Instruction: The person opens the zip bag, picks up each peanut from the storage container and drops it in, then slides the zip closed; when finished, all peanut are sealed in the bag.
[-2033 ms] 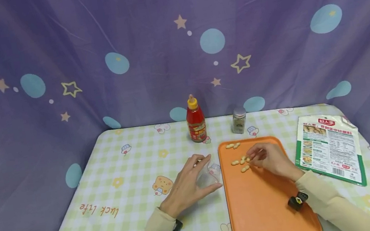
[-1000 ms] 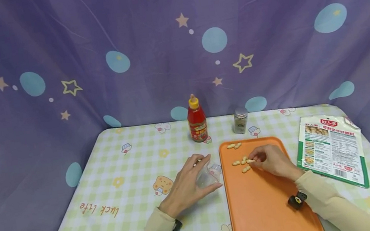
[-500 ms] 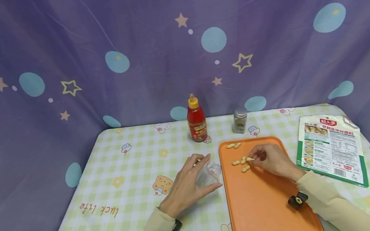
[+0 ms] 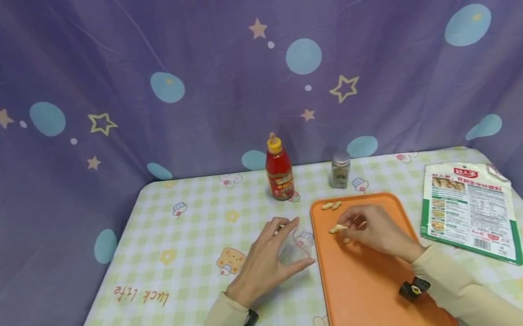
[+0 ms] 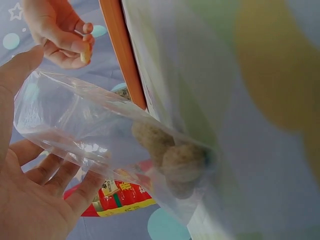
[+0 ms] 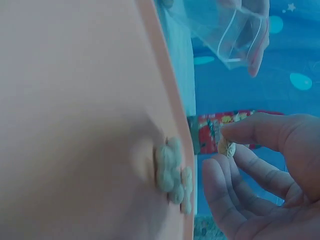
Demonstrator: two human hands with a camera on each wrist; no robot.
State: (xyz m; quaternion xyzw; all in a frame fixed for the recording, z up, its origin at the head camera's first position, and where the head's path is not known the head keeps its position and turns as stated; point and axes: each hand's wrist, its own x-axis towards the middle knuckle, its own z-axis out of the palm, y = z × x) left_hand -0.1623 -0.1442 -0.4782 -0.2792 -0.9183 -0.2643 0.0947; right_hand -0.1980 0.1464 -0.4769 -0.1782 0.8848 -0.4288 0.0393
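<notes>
My left hand (image 4: 264, 262) holds a clear plastic bag (image 4: 291, 248) beside the tray's left edge, thumb and fingers spread round its mouth. A few peanuts (image 5: 182, 162) lie at the bottom of the bag in the left wrist view. Above the orange tray (image 4: 370, 299), my right hand (image 4: 371, 230) pinches a single peanut (image 6: 226, 147) between thumb and fingertips. More unshelled peanuts (image 4: 332, 205) lie on the upper part of the tray; the right hand partly hides some of them in the head view.
A red sauce bottle with a yellow cap (image 4: 279, 170) stands behind the bag. To its right is a small spice jar (image 4: 340, 170). A white and green food pouch (image 4: 469, 210) lies flat to the right of the tray. A purple curtain (image 4: 225, 66) hangs behind.
My right hand has picked a peanut off the tray and moved left with it, towards the bag. The left hand and the bag have stayed in place.
</notes>
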